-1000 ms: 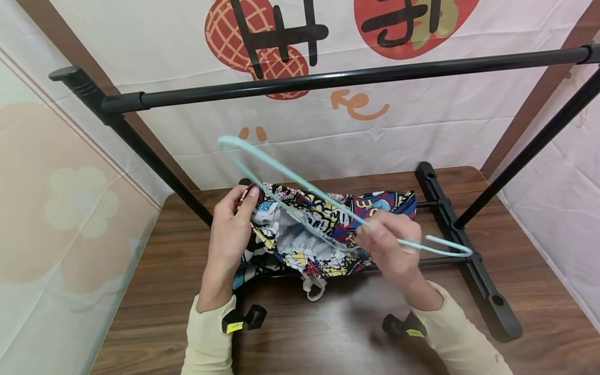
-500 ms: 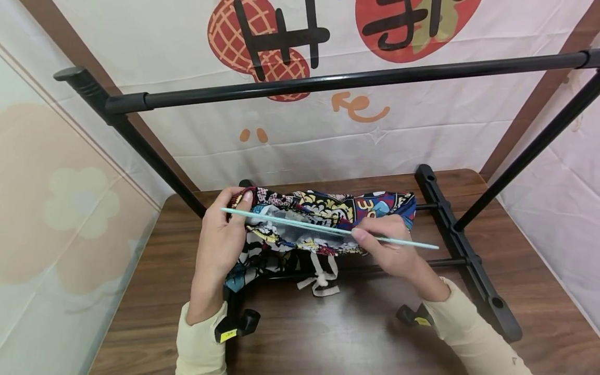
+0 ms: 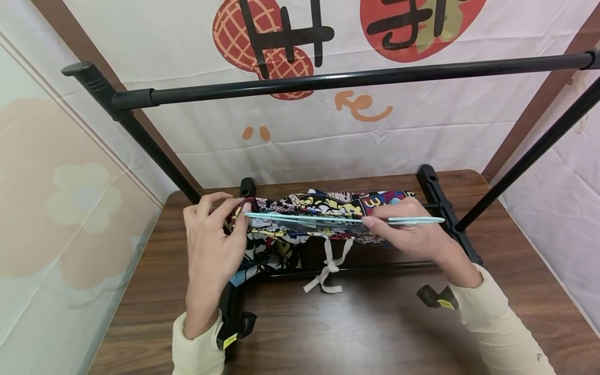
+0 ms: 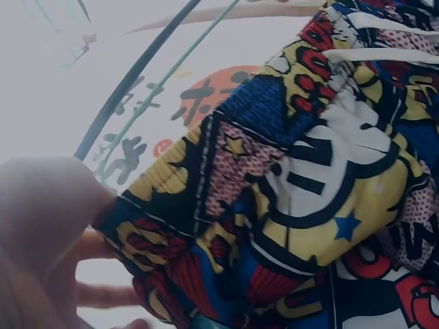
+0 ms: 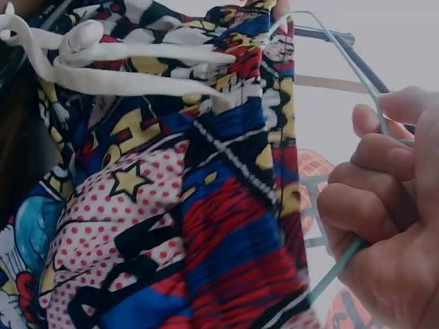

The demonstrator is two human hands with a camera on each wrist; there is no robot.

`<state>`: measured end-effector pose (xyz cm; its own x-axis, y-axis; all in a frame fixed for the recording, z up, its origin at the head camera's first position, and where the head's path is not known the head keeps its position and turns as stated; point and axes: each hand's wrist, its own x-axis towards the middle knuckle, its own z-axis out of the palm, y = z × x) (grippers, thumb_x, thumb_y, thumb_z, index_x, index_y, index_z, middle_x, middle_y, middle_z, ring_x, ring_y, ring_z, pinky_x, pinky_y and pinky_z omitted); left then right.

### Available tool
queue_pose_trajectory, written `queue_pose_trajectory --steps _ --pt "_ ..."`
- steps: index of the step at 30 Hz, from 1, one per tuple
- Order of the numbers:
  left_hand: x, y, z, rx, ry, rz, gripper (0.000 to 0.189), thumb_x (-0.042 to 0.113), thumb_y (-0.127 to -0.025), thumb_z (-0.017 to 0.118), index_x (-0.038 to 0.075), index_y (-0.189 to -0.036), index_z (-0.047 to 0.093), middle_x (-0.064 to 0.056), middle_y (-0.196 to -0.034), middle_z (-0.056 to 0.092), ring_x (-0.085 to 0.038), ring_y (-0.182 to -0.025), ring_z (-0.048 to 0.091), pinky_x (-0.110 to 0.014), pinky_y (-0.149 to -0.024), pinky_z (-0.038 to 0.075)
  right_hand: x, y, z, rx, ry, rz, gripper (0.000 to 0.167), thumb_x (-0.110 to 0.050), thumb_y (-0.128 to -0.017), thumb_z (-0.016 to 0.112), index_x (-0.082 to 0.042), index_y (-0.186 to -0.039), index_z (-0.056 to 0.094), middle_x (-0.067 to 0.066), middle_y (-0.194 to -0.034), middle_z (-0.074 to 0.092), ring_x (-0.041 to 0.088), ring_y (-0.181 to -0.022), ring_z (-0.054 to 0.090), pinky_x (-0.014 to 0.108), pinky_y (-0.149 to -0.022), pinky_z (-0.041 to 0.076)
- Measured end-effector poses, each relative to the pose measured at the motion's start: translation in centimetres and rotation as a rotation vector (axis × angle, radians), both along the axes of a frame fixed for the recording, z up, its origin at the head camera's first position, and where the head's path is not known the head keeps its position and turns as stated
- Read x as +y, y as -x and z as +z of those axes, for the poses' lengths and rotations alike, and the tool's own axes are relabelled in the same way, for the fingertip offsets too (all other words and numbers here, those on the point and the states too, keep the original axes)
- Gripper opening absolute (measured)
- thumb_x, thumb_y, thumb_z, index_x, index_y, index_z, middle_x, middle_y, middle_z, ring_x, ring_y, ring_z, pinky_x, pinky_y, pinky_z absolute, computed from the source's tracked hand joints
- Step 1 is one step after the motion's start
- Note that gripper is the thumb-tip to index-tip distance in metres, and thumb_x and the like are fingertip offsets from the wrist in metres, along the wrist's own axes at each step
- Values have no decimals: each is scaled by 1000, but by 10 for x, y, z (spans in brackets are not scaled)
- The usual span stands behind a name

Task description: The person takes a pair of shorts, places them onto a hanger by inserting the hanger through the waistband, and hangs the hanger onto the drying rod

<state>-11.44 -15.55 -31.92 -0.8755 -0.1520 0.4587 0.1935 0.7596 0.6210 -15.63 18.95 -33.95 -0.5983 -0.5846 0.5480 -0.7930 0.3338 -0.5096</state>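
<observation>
Comic-print shorts (image 3: 276, 255) hang between my hands, waist opening upward and flattened to a narrow slit. A white drawstring (image 3: 331, 266), tied in a bow, dangles from the front waistband. My left hand (image 3: 213, 242) pinches the left end of the waistband, thumb on the near side. With curled fingers my right hand (image 3: 412, 226) grips a light turquoise hanger (image 3: 300, 216), seen almost edge-on in the head view. It lies along the waist opening, its left tip by my left thumb. In the right wrist view, the wire hanger (image 5: 343, 51) bends down into the waistband's far end.
A black rack rail (image 3: 328, 82) crosses above and beyond my hands, with a left post (image 3: 150, 148) and a right post (image 3: 529, 156). Its foot (image 3: 431, 182) stands on the wooden table (image 3: 328, 333). A printed cloth backdrop (image 3: 211, 151) closes off the back.
The hanger has turned from a tilted, face-on triangle to nearly level and edge-on. The waist opening has narrowed. My left hand has shifted left, my right hand right, and the bow shows more.
</observation>
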Motion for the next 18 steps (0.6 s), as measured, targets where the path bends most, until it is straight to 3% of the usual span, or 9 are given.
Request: queue_pose_trajectory --steps 4,11,15,18 --pt "-3 0 0 90 -45 -54 25 25 -105 64 7 -115 78 -13 -114 75 -34 -111 62 -50 -96 41 4 -3 2 -15 -84 -33 36 -9 -99 69 -22 -67 57 -16 -57 32 -9 -54 22 16 -49 22" --pt "16 -1 -6 271 81 -339 13 13 -100 68 6 -108 76 -9 -104 79 -29 -101 73 -47 -98 49 -2 -6 3 -65 -117 21 39 -7 -98 70 -22 -66 54 -17 -58 29 -7 -53 23 16 -52 24" --pt "39 -5 -13 274 195 -455 15 19 -103 63 11 -106 75 -3 -99 79 -21 -93 74 -44 -91 57 -15 -12 6 -77 -132 77 30 -9 -98 69 -21 -72 63 -15 -56 36 -9 -52 27 15 -50 27" --pt "44 -8 -19 182 267 -518 31 37 -110 54 13 -116 74 0 -102 79 -18 -93 75 -42 -89 60 -22 -15 9 -96 -146 87 28 -15 -99 70 -23 -73 64 -16 -56 42 -10 -51 31 15 -49 29"
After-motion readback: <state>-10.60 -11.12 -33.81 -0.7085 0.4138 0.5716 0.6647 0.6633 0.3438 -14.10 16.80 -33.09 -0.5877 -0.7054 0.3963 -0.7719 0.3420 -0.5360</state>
